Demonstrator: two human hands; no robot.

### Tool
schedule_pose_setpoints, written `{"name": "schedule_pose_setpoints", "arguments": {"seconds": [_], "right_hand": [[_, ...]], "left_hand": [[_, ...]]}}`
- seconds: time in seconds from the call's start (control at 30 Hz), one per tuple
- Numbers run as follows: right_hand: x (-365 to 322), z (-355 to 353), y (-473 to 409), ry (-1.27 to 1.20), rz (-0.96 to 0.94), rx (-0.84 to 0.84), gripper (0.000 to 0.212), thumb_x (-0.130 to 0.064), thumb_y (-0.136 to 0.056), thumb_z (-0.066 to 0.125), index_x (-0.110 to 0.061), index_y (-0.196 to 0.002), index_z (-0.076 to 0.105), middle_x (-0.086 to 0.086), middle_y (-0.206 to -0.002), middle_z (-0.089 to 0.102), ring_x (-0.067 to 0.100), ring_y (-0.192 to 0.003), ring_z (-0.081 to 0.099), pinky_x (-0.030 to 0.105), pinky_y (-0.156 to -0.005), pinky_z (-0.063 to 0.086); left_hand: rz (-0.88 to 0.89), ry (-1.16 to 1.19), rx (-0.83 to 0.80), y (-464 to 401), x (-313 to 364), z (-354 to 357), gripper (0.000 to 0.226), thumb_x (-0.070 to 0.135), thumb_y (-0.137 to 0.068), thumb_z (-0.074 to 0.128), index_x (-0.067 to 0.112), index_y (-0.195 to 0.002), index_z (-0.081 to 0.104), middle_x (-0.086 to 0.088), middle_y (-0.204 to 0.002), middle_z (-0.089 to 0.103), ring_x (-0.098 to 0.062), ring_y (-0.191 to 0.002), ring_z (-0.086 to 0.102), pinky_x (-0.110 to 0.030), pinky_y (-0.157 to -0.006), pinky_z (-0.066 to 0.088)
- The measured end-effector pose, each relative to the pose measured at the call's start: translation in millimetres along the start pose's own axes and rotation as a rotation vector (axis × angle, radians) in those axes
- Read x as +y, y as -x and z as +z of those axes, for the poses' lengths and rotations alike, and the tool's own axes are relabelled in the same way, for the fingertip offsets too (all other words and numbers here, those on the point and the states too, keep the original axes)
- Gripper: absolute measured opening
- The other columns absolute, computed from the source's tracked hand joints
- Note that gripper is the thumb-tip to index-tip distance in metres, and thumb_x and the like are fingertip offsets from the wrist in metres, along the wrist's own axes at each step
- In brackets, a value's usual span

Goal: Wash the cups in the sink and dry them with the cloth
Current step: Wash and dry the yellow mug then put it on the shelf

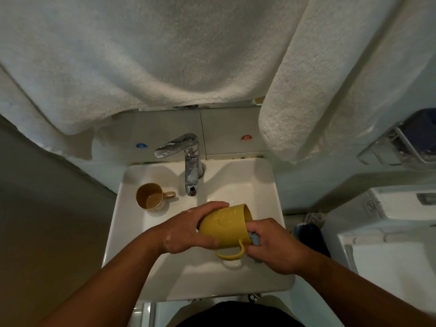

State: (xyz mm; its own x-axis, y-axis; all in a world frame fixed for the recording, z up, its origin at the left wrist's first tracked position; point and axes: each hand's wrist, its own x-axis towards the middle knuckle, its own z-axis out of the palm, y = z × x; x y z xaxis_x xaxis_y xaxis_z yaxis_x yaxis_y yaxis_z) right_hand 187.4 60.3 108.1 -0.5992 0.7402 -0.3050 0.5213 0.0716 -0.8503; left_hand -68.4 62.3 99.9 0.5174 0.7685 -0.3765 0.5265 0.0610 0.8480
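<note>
Holding the yellow mug (pixel 224 228) sideways over the sink (pixel 264 185), left hand (pixel 188 228) fingers wrapped round its base, rim pointing toward the right hand (pixel 273 246) pinching the blue cloth (pixel 255 239) against its side.

Both forearms reach in from the bottom edge, bare, converging over the middle. Left hand (pixel 188 228) is curled round the base end of the yellow cup (pixel 224 228), fingers over its top, wet patches on the skin. Right hand (pixel 274 246) sits at the cup's mouth side (knuckles up), fingers bunched on a blue cloth (pixel 255 239) pressed against the cup beside the handle.
</note>
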Motion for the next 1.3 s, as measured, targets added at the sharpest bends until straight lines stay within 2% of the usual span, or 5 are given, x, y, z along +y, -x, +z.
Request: {"name": "schedule_pose_setpoints", "arguments": {"seconds": [0.27,0.43,0.8,1.1,1.3], "right_hand": [[-5,-6,-7,-0.019,0.118,-0.129,0.050,-0.021,-0.064,0.074,-0.018,-0.113,0.066,0.001,-0.094,0.067,0.016,-0.079,0.065,0.035,-0.075,0.057],[-4,3,-10,-0.695,0.198,-0.006,0.057,-0.009,-0.069,0.087,-0.015,-0.122,0.064,0.008,-0.112,0.074,0.026,-0.104,0.071,0.033,-0.086,0.057],[-11,-1,-3,-0.185,0.134,0.014,0.036,-0.011,-0.077,0.085,-0.032,-0.094,0.062,-0.010,-0.083,0.066,-0.001,-0.069,0.067,0.017,-0.060,0.052],[-6,-9,-9,-0.602,0.230,-0.008,0.059,-0.011,-0.064,0.089,-0.018,-0.119,0.068,0.009,-0.111,0.074,0.029,-0.106,0.070,0.052,-0.099,0.053],[-6,-21,-3,-0.185,0.106,0.063,0.026,-0.010,-0.076,0.085,-0.021,-0.093,0.068,0.001,-0.077,0.069,0.015,-0.066,0.067,0.033,-0.061,0.056]], "left_hand": [[0.094,-0.208,0.352,-3,0,26,0.093,0.044,-0.060,0.094,0.050,-0.139,0.044,0.022,-0.132,0.046,0.004,-0.117,0.047,-0.016,-0.092,0.042],[0.333,-0.506,0.577,-5,1,43,0.089,0.041,-0.065,0.089,0.034,-0.142,0.045,0.006,-0.139,0.042,-0.015,-0.125,0.043,-0.022,-0.099,0.038],[-0.015,0.059,0.305,4,7,19,0.079,0.048,-0.065,0.092,0.053,-0.130,0.048,0.029,-0.127,0.046,-0.006,-0.114,0.055,-0.033,-0.087,0.060],[0.236,-0.321,0.544,0,10,47,0.094,0.039,-0.065,0.093,0.047,-0.139,0.035,0.016,-0.147,0.031,0.003,-0.125,0.039,-0.007,-0.097,0.035],[-0.073,0.452,0.327,5,16,34,0.082,0.055,-0.066,0.083,0.048,-0.136,0.042,0.008,-0.136,0.047,-0.020,-0.113,0.062,-0.039,-0.082,0.063]]}}
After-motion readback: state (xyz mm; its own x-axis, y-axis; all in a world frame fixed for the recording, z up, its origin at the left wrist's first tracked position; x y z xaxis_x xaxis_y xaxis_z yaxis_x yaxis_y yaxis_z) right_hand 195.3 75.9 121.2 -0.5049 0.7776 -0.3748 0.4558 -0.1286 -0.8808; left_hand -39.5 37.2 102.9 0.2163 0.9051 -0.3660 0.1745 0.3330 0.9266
